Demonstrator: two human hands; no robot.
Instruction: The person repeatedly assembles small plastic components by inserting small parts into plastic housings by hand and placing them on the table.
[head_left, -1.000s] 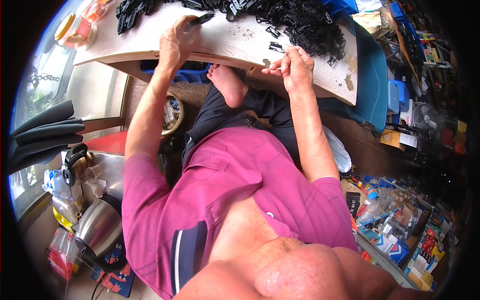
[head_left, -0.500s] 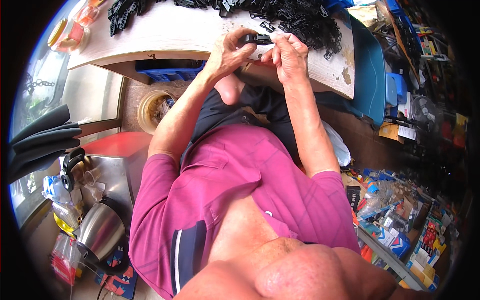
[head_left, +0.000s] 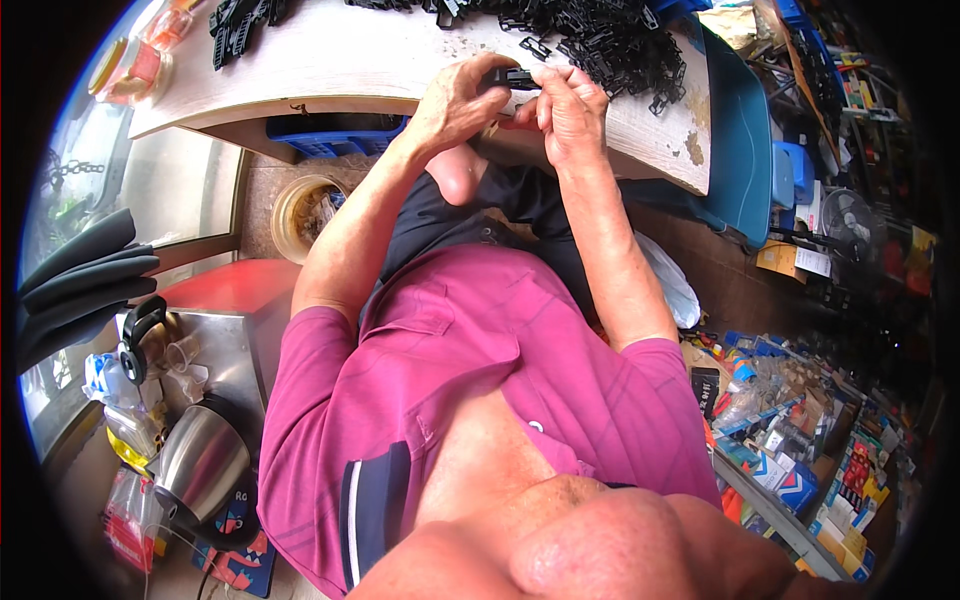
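Note:
Over the front part of the pale worktable, my left hand is closed round a black plastic piece, thumb and fingers pinching its left end. My right hand meets it from the other side, fingers bent in and pressed at the piece's right end. The part's exact kind is too small to make out, and the fingers cover much of it. Just beyond my hands lies a heap of black plastic link-like pieces. A single loose link rests near the heap's edge.
More black strips and a lidded jar are at the table's left. Below are a blue crate and a round bucket. A teal bin stands right; a steel kettle sits lower left.
My right hand has shifted slightly left, closer to my left hand, with its fingers more curled at the black piece. My left hand keeps its hold.

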